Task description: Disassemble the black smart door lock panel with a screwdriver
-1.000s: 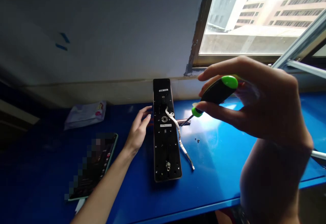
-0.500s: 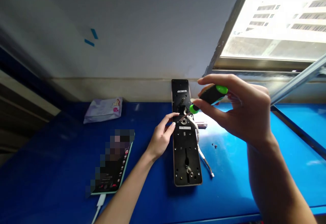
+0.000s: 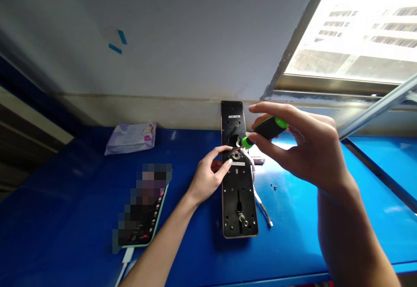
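A long black door lock panel (image 3: 239, 191) lies face up on the blue tabletop, its far end by the wall. My left hand (image 3: 210, 174) grips the panel's left edge, with thumb and index fingertip on its face and the other fingers curled at the side. Between the fingers of my right hand (image 3: 302, 143) is a green and black screwdriver (image 3: 269, 128), tilted. Its shaft slants down left to the panel beside the round socket (image 3: 236, 155), near my left fingertips. Whether the tip sits in a screw cannot be made out. A white-sleeved cable (image 3: 256, 195) trails off the panel's right side.
Several tiny dark screws (image 3: 274, 187) lie right of the panel. A phone (image 3: 143, 213) with a white charging cable (image 3: 127, 256) is at the left. Behind it rests a lilac packet (image 3: 130, 138). A metal bar (image 3: 374, 108) slants across the right, below the window.
My left thumb has slid further onto the panel's face. My right hand and the screwdriver have shifted slightly left and down, the tip staying near the same place.
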`<state>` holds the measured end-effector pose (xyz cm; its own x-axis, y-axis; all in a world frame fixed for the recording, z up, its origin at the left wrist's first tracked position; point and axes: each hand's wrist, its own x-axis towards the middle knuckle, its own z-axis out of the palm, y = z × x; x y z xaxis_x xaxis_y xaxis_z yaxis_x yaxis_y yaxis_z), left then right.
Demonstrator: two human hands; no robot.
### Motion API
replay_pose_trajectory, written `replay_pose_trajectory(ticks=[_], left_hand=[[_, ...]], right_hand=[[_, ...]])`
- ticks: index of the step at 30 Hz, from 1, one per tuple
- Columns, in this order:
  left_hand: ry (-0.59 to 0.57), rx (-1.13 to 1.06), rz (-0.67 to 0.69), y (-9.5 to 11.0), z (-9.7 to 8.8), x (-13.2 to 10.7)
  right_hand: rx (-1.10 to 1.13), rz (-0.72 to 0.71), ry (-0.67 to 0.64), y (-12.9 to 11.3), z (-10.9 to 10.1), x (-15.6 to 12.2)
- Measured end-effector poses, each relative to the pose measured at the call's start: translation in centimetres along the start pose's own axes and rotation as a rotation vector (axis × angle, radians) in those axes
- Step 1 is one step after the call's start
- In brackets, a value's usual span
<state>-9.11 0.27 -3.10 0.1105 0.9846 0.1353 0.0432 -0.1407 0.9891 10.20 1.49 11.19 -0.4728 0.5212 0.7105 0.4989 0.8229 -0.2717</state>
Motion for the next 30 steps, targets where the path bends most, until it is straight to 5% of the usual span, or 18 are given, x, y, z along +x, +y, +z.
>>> replay_pose_trajectory(ticks=[30], left_hand=[[-0.206,-0.038,-0.042,0.2,-1.4,-0.3]], right_hand=[[0.004,-0.104,-0.027,-0.8,-0.4,-0.3]])
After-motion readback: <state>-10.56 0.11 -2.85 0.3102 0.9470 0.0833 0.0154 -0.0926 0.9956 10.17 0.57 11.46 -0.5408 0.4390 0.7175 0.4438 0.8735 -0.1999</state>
